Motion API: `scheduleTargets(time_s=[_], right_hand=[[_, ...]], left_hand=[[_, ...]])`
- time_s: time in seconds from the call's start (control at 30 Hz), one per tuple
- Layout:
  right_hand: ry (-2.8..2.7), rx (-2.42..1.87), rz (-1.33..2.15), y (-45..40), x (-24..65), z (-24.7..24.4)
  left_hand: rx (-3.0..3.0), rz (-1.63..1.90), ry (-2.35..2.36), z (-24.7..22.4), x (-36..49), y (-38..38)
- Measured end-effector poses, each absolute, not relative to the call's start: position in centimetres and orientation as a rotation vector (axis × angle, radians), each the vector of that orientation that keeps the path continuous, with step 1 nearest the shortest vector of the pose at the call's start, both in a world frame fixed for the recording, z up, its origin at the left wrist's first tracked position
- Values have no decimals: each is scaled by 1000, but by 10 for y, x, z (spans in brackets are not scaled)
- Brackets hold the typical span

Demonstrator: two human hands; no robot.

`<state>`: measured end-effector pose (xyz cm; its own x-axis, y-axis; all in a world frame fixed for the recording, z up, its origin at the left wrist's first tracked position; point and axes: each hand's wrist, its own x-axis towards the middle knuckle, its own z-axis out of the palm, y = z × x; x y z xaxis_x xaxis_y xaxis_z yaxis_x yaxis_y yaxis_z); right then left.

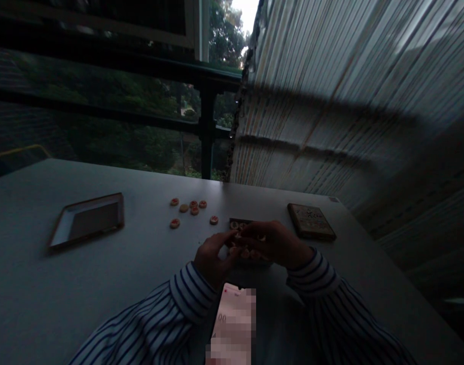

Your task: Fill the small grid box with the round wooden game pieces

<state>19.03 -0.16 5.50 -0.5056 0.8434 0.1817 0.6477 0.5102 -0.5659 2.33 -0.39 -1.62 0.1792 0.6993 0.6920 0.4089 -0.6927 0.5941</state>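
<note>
Both my hands meet over a small dark box (241, 220) that holds several round xiangqi pieces (245, 253), pale discs with characters on top. My left hand (215, 257) reaches in from the left, thumb and fingers curved towards each other at the box's left side. From the right, my right hand (277, 242) lies over the box with its fingers bent down among the pieces, hiding much of the inside. In the dim light I cannot make out what is between the fingertips of either hand. Left of the box lie loose xiangqi pieces (194, 210), most with red marks.
A shallow tray-like lid or frame (121, 212) rests at the left of the white table (148, 263). At the right lies a flat decorated wooden box (311, 221). A lit phone (232, 324) is in front of me. Behind the table are a window and a striped curtain (292, 116).
</note>
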Motion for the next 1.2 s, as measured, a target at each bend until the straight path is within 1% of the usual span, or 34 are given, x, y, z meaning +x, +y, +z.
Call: scheduleTargets(time_s=[0.13, 0.23, 0.5, 1.2], right_hand=[[-2348, -1225, 522, -2, 191, 56], [-2366, -1239, 525, -3, 191, 57], [-2389, -1217, 563, -4, 190, 58], [-2401, -1250, 533, -4, 191, 58]], left_hand=[[1918, 1403, 1091, -12, 24, -6], [1785, 1320, 1113, -7, 25, -8], [1501, 1296, 1053, -5, 29, -9], [1485, 1273, 1044, -7, 29, -9]])
